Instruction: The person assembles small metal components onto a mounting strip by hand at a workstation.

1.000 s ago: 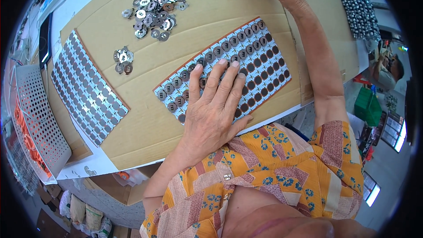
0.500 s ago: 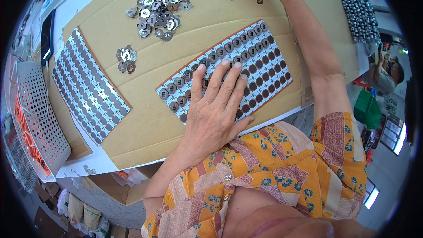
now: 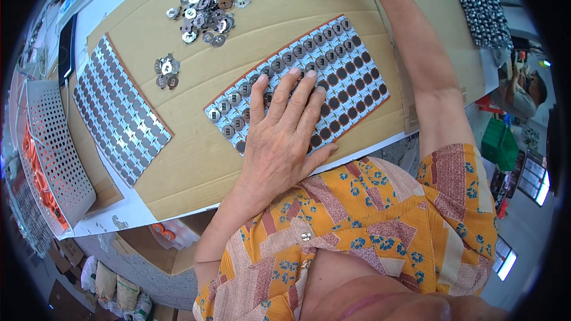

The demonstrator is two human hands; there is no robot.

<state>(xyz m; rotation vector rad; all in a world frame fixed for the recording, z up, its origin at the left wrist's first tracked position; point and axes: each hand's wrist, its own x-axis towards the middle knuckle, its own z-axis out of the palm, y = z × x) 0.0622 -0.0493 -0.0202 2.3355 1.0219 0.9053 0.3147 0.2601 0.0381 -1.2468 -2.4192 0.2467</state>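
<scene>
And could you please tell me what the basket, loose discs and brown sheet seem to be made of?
Basket: probably pale plastic, matte, with regular round holes. Discs: likely thin metal, mostly shiny, given the bright glints. Sheet: seemingly dull cardboard, judging by its tan colour and creases.

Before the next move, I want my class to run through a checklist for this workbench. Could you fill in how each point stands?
1. Board steadied: ok; the left hand lies flat on it, fingers spread.
2. Metal discs on every circle: not ok; the rows nearest the person show bare dark circles.
3. Circles under the left hand: cannot tell; the hand hides them.
4. Loose discs on the cardboard: ok; a large pile lies beyond the board.
5. Second board kept apart: ok; it lies to the left, with a gap between.
6. Right grip: cannot tell; the right forearm runs past the top edge.
</scene>
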